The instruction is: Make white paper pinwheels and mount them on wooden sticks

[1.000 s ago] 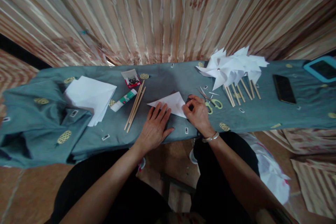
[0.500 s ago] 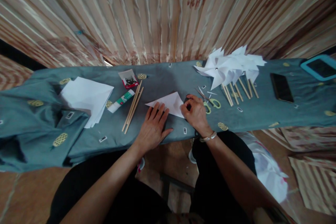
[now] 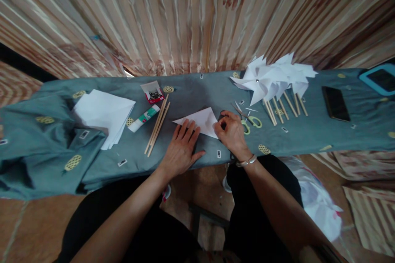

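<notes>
A: Please, how are the edges and the room, beginning from the left?

B: First, a stack of white paper sheets (image 3: 108, 111) lies on the grey-green tablecloth (image 3: 191, 90). Then come a white and green tube (image 3: 143, 118), a small red box (image 3: 158, 100) behind it, and the wooden sticks (image 3: 157, 125). A narrow strip of cloth separates the sticks from the folded white paper (image 3: 202, 119); behind this paper, a wider area of cloth reaches to the far edge. On the right it is tighter: the scissors (image 3: 255, 122) lie just beside the right hand (image 3: 232, 133), then paper pinwheels (image 3: 271, 78) and a smartphone (image 3: 336, 103).

A: And how do the hands stand?

B: The left hand (image 3: 179, 150) comes over the near edge, palm down, its fingers straight and slightly spread upon the paper's near side, grasping nothing; the thumb points right. The right hand is curled, thumb and forefinger brought together at the paper's right end. Whether they pinch it, I cannot tell.

A: Where does the paper point?

B: It lies in front of the person, between the sticks and the scissors. Its sharp tip points left; the long axis runs rightward, slanting a little towards the person.
</notes>
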The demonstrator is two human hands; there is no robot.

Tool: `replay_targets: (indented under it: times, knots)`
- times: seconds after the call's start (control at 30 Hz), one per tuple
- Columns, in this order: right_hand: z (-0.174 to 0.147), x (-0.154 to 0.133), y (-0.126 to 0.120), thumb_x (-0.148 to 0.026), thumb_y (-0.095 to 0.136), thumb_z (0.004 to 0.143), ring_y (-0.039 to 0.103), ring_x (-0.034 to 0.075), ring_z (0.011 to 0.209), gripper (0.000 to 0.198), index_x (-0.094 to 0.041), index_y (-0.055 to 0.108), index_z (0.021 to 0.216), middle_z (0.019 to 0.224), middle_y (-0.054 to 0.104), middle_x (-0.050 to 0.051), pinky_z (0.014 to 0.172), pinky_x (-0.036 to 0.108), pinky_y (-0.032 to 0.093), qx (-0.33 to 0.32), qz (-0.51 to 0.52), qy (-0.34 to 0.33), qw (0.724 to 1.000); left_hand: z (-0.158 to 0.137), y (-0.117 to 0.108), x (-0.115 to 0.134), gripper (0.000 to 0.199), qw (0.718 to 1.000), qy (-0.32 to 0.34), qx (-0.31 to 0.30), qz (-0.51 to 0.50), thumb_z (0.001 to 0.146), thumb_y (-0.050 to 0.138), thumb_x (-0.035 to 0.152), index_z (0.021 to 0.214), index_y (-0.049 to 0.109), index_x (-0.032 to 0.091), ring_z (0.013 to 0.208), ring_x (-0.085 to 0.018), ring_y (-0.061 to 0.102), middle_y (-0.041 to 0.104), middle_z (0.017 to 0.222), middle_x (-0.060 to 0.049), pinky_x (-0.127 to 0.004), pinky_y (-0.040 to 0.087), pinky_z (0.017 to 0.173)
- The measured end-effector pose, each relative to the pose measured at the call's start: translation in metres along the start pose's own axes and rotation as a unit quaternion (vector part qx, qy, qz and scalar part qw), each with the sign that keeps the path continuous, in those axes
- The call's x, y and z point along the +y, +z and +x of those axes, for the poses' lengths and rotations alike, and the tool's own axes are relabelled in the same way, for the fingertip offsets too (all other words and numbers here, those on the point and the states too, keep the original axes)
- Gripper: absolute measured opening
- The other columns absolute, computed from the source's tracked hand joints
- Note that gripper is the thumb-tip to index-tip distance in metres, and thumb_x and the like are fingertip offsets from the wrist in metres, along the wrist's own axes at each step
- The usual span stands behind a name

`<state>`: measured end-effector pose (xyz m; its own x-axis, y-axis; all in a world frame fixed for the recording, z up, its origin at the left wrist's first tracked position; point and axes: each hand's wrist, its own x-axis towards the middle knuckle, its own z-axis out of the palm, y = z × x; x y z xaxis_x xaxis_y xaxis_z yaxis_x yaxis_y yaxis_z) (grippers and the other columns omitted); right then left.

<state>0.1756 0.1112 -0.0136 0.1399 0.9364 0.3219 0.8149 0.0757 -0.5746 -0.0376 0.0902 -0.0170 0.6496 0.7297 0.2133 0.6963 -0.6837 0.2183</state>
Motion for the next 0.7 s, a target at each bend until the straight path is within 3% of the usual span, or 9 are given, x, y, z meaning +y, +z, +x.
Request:
replay_targets:
  times: [0.7]
  knots:
    - [0.0002, -0.0005, -0.0002, -0.021, 0.058, 0.081, 0.061, 0.029, 0.106, 0.015, -0.023, 0.06, 0.066, 0.107, 0.07, 0.013, 0.098, 0.047, 0.048, 0.0, -0.019, -0.024, 1.0, 0.0037, 0.0001, -0.0002, 0.08, 1.0, -0.007, -0.01, -0.001, 0.094, 0.041, 0.067, 0.144, 0.045, 0.005, 0.148, -0.043, 0.027, 0.041, 0.154, -0.024, -0.06, 0.026, 0.118]
